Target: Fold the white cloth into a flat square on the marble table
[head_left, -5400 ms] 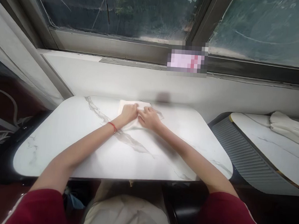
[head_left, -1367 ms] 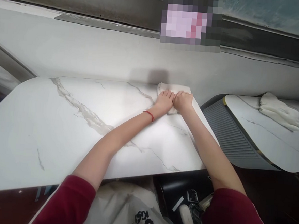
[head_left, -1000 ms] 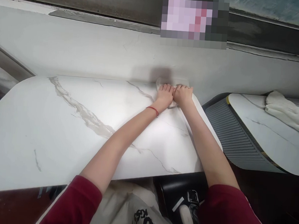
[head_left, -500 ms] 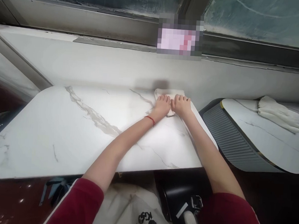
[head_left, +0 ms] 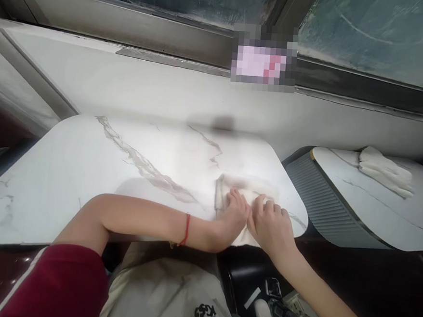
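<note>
A white cloth [head_left: 248, 184] lies spread on the marble-patterned tabletop [head_left: 168, 155], close to its front right corner. My left hand [head_left: 234, 213], with a red string bracelet at the wrist, presses on the cloth with bent fingers. Right beside it, my right hand [head_left: 272, 223] bears down on the cloth too, its fingers curled into the fabric. The two hands nearly touch. Under the palms, part of the cloth is hidden, and its front edge reaches the table's near edge.
To the right stands a second marble-topped table [head_left: 367, 208] with a ribbed grey side and a crumpled white fabric piece [head_left: 384, 171] on it. A pale wall [head_left: 158, 89] and windows rise behind. Below the near edge, a white oblong object [head_left: 263, 316] sits on a black surface.
Both hands have drawn the cloth from the table's back edge toward me, to the front right. My left elbow is now bent outward, and more of the cloth shows.
</note>
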`<state>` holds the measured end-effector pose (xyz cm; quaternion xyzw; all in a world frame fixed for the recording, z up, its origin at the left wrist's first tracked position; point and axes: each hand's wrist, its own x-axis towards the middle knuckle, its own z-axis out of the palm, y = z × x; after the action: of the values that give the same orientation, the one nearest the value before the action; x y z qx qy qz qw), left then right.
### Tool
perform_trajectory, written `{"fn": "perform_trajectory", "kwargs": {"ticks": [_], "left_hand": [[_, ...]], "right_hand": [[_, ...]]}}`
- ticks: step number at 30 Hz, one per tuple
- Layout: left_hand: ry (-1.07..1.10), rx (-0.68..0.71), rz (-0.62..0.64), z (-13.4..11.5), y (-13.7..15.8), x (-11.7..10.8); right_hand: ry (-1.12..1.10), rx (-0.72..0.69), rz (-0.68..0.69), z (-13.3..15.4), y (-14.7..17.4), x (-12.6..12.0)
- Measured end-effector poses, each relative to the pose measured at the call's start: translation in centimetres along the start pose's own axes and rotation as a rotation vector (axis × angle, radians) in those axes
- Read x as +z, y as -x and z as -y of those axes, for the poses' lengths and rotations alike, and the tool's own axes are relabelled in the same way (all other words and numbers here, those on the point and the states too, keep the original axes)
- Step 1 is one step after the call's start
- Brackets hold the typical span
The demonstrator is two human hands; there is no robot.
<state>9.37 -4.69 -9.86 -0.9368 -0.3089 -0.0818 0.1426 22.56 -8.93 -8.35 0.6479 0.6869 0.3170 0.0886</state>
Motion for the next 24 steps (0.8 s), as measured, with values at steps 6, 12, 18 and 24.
{"fn": "perform_trajectory", "kwargs": {"ticks": [6,12,18,24], "left_hand": [[-0.092,0.034,0.133,1.5,1.0,-2.3],[-0.086,-0.024,0.262,5.9,-2.7,-1.7],[0.038,-0.149,0.273,11.4,-4.8,-0.9],[0.056,-0.245,0.204,15.9,-5.9,0.8]], "right_hand": [[-0.126,-0.135,-0.046,-0.2,-1.7,-0.6],[-0.213,-0.207,-0.079,0.3,-6.0,0.4],[-0.263,-0.277,-0.163,2.3,-10.5,2.8],[-0.313,-0.277,-0.073,2.8,-16.1,4.7]]}}
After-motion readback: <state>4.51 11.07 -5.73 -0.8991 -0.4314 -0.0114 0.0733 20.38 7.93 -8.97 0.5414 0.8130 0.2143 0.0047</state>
